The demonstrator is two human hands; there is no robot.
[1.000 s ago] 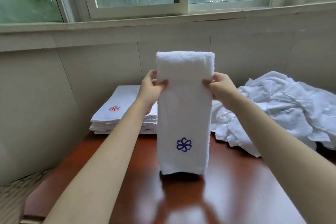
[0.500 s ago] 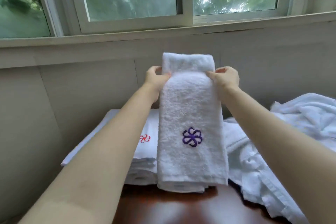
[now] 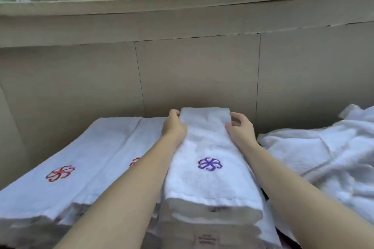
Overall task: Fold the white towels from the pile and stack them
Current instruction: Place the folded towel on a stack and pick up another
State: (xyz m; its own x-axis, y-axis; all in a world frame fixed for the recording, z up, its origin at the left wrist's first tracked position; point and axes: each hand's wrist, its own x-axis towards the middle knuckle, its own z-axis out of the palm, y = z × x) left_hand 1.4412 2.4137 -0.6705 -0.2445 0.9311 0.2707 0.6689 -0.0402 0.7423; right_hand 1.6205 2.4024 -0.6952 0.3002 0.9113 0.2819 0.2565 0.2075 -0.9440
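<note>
A folded white towel [image 3: 204,145] with a purple flower mark lies flat on top of a stack of folded towels [image 3: 202,216]. My left hand [image 3: 174,127] grips its far left edge, fingers curled round the side. At the far right corner my right hand [image 3: 239,129] holds it with the thumb on top and curved fingers at the edge. To the left lie two more folded towels with red flower marks [image 3: 81,157]. The loose pile of white towels [image 3: 323,157] is crumpled at the right.
A tiled wall [image 3: 192,70] rises straight behind the towels, with a window ledge above it. Only a dark sliver of the wooden table [image 3: 265,196] shows, between the stack and the pile.
The towel hung upright between both hands above the table. It has come forward and down, and now lies flat on the stack, both hands still at its far end.
</note>
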